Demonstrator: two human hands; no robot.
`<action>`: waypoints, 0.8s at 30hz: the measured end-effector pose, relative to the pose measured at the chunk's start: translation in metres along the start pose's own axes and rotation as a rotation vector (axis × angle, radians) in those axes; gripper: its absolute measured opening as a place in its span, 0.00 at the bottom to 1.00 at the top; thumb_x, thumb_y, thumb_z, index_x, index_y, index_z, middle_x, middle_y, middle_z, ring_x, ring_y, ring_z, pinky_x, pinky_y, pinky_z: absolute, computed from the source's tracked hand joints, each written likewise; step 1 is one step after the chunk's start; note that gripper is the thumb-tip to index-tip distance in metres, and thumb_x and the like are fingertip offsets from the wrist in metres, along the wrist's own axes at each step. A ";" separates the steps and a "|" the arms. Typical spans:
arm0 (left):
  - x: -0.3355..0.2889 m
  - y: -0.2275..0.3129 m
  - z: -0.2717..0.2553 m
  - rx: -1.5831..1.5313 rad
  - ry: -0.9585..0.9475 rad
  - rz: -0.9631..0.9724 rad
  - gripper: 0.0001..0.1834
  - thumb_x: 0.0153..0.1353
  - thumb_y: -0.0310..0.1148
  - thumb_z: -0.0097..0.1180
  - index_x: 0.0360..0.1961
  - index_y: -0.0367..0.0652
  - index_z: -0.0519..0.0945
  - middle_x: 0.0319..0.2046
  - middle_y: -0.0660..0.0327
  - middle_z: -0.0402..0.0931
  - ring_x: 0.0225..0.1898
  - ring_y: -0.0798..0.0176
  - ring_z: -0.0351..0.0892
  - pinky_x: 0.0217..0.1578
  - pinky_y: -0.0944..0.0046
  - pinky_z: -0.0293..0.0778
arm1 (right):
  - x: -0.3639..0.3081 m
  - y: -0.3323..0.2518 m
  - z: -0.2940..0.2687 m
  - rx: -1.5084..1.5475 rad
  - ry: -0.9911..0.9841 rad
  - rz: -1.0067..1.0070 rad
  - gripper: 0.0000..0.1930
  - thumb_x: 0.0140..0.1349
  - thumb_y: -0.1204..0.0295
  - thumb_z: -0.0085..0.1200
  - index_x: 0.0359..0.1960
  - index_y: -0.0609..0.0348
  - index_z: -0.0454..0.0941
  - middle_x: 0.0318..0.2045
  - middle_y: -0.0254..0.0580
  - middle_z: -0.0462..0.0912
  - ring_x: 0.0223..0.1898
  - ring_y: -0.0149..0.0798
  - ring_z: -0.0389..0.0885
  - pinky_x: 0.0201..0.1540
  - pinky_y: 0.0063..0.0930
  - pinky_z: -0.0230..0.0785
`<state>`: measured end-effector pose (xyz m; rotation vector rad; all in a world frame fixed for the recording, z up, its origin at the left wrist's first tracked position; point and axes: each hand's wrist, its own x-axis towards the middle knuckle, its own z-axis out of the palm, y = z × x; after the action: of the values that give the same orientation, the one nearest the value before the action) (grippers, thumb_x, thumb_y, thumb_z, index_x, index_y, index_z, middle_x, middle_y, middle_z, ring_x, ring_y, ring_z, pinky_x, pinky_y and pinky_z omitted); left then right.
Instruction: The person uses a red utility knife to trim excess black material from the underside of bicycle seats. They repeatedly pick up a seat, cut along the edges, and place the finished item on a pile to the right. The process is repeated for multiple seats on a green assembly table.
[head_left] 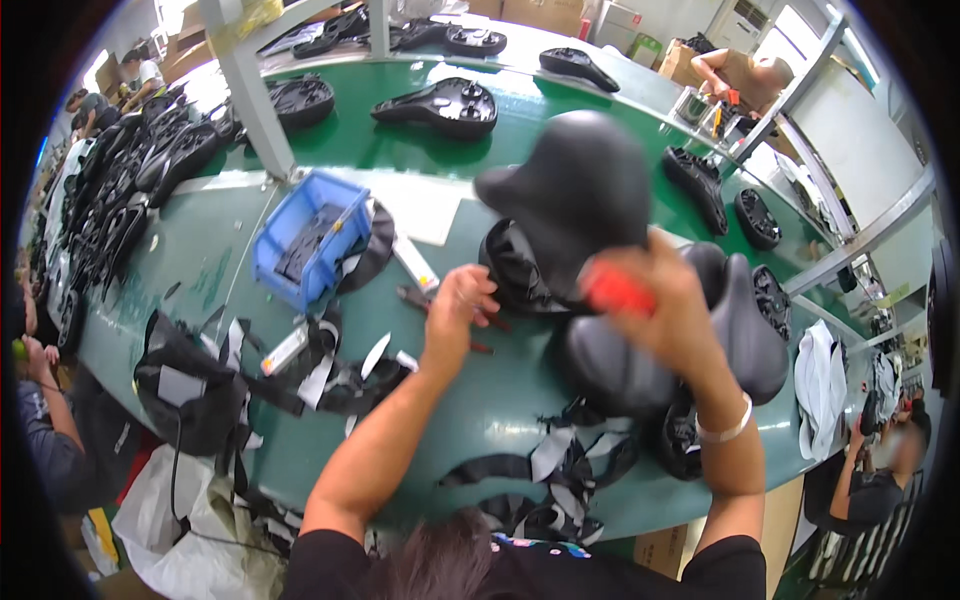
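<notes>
Bench [210,245] looked dull green from here, saddle [588,180] plain black, handheld item [617,288] red, bin [342,242] blue, wristband [727,433] pale, sleeves [328,565] black.

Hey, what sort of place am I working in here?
Probably a bike saddle workshop: many black saddles lie around, cut scraps litter the green bench, and other people are at work nearby.
</notes>
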<state>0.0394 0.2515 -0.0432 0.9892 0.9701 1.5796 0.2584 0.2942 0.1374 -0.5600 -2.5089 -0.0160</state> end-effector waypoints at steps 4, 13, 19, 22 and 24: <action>-0.045 0.088 -0.007 -0.656 -0.116 -0.501 0.34 0.64 0.61 0.45 0.55 0.41 0.72 0.47 0.53 0.77 0.42 0.57 0.80 0.42 0.56 0.77 | -0.048 -0.113 0.025 0.012 -0.442 -0.087 0.12 0.44 0.66 0.59 0.34 0.46 0.83 0.35 0.38 0.70 0.37 0.40 0.72 0.30 0.30 0.68; -0.128 0.103 -0.052 -0.084 0.089 -0.496 0.30 0.56 0.39 0.60 0.56 0.34 0.67 0.44 0.57 0.76 0.39 0.67 0.79 0.40 0.68 0.78 | -0.149 -0.135 0.042 0.511 -0.138 0.548 0.27 0.52 0.72 0.65 0.56 0.54 0.73 0.40 0.48 0.82 0.35 0.45 0.82 0.36 0.32 0.75; -0.093 0.122 -0.030 0.348 -0.123 -0.503 0.26 0.52 0.43 0.60 0.45 0.33 0.75 0.35 0.59 0.77 0.31 0.69 0.76 0.33 0.69 0.74 | -0.127 -0.105 0.033 0.023 -0.328 0.112 0.34 0.52 0.76 0.58 0.64 0.44 0.66 0.27 0.41 0.73 0.23 0.41 0.75 0.25 0.34 0.69; -0.081 0.138 -0.015 0.620 -0.127 -0.496 0.25 0.51 0.44 0.60 0.42 0.33 0.76 0.33 0.59 0.77 0.30 0.68 0.76 0.33 0.68 0.74 | -0.122 -0.103 0.031 -0.063 -0.486 0.157 0.34 0.55 0.76 0.52 0.66 0.39 0.62 0.24 0.44 0.70 0.20 0.45 0.73 0.21 0.38 0.67; -0.088 0.119 -0.030 0.473 -0.100 -0.440 0.25 0.50 0.43 0.59 0.42 0.31 0.76 0.32 0.58 0.77 0.30 0.68 0.75 0.33 0.67 0.73 | -0.138 -0.123 0.032 -0.040 -0.592 0.269 0.34 0.56 0.76 0.51 0.67 0.40 0.61 0.25 0.47 0.71 0.20 0.48 0.75 0.20 0.41 0.67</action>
<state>-0.0111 0.1399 0.0447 1.0658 1.4161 0.9457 0.2975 0.1320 0.0506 -1.0387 -2.9742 0.2341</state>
